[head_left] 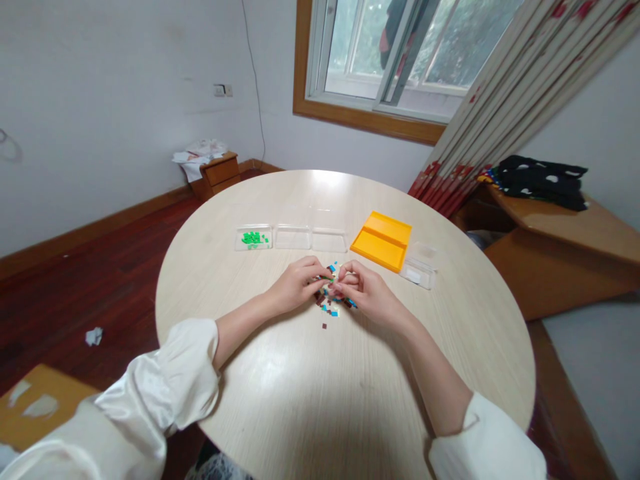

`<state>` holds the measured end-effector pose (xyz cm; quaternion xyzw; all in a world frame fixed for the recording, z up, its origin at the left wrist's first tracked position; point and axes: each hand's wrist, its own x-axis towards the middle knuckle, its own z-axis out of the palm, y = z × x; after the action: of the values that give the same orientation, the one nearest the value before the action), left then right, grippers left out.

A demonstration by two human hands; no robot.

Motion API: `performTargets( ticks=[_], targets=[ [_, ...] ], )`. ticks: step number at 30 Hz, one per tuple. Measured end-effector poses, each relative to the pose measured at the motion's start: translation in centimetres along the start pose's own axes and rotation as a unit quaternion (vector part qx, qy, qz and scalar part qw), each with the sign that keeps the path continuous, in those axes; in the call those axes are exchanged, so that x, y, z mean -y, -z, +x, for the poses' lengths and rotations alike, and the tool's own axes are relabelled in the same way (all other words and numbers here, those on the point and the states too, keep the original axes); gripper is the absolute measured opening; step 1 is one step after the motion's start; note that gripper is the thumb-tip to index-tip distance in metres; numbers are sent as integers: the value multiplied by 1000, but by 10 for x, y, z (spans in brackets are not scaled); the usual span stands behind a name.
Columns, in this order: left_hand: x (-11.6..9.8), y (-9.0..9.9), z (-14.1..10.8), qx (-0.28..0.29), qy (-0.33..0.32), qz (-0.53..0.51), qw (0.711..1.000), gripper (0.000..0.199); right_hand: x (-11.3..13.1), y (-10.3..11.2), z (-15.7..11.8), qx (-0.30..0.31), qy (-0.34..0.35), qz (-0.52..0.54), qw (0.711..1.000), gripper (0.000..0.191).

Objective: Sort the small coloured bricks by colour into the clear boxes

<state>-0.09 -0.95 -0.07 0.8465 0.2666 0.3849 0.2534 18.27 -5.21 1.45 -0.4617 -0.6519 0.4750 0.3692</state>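
Note:
Both my hands work close together over a loose pile of small flat tiles (330, 309) in blue, brown and cream. My left hand (299, 285) is closed in a pinch, with a bit of a green tile (328, 279) showing at its fingertips. Nearly touching it from the other side, my right hand (367, 290) has its thumb and fingers drawn together; whatever they hold is too small to make out. One brown tile (325, 326) lies apart, nearer to me. Part of the pile is hidden under my fingers.
Behind the pile stand a clear box of green tiles (254, 239) and two more clear boxes (293, 238), (329, 241). An open yellow-orange case (383, 240) lies to their right, beside another clear box (419, 273). All rest on a round pale table (280, 400).

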Motion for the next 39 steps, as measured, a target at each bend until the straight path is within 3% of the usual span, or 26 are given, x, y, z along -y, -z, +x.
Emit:
performTargets(
  ticks=[3,7,9,13,19,29,35,39],
  targets=[
    [10,19,5,-90,45,51,994,12,1,13,0,-52,5,-125,991,10],
    [40,59,10,-206,162,179,948,14,3,32,-3,-68,-31,-313,947,10],
    [57,78,8,-231,219,243,916,16,5,37,-4,-46,-59,-363,929,13],
    [79,98,1,-214,292,323,874,20,7,39,-7,2,-65,-395,916,17],
    [84,99,-3,-179,333,366,851,22,11,36,-8,29,-90,-409,907,16],
    [87,94,-4,-159,349,350,854,22,-1,33,-4,22,-80,-407,910,17],
    [74,84,1,-187,302,323,877,20,2,29,-4,21,-91,-417,904,18],
    [62,71,7,-179,228,250,924,15,8,28,-6,22,-99,-423,900,18]
  ],
)
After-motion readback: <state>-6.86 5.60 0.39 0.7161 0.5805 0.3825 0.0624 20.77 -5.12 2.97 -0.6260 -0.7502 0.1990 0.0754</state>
